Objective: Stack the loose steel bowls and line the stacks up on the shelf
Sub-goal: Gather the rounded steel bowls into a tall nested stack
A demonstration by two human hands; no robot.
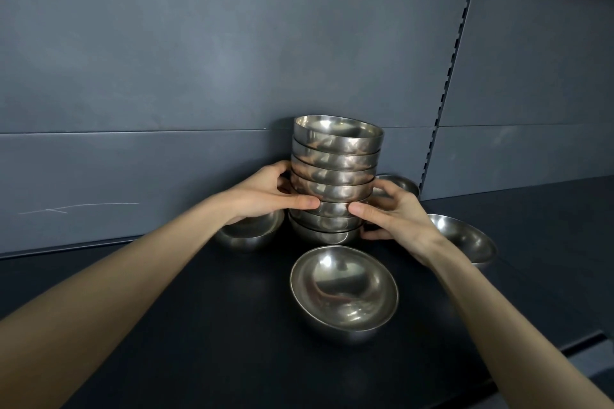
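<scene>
A tall stack of several steel bowls (335,176) stands on the dark shelf (206,325), close to the back panel and leaning slightly. My left hand (269,194) grips the stack's lower left side, thumb across the front. My right hand (395,212) grips the lower right side, thumb pointing in towards the left thumb. Loose steel bowls lie around the stack: one in front (344,289), one at the left under my left wrist (249,232), one at the right (465,239), and one behind my right hand (398,182), mostly hidden.
A grey back panel (199,76) rises right behind the stack. A slotted upright (447,86) runs down the panel at the right. The shelf's front edge (564,347) shows at the lower right. Bare shelf surface lies to the left and in front.
</scene>
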